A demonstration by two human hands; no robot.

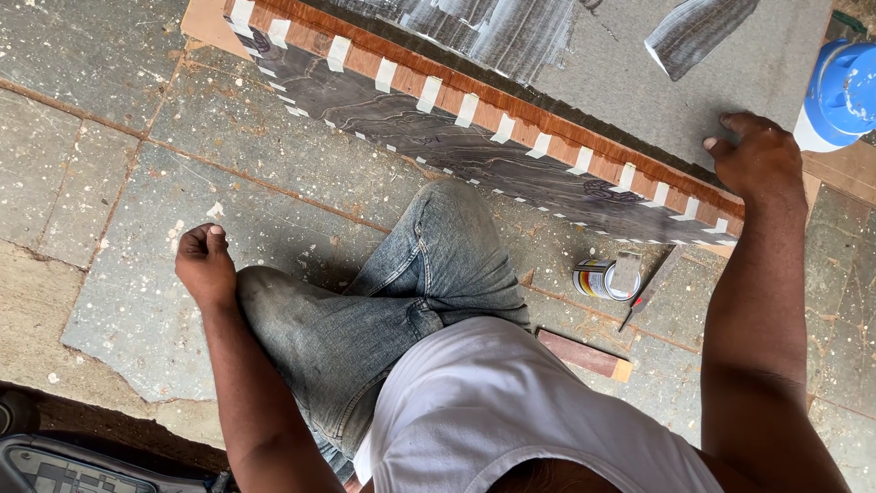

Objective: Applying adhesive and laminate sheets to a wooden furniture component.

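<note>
hands: right (757,155) presses board (712,82), left (205,265) fisted.

Bare floor (137,183) lies open leftward; small tin (602,278) crowds the right.

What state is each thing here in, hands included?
Left hand: fist closed, holding nothing, by the bent knee.
Right hand: palm down, resting on the panel.
Panel: flat on the floor, edge strip held by many tape pieces.
Small tin: on its side.
Blue-capped jar: capped.
Wood block: lying flat.
</note>
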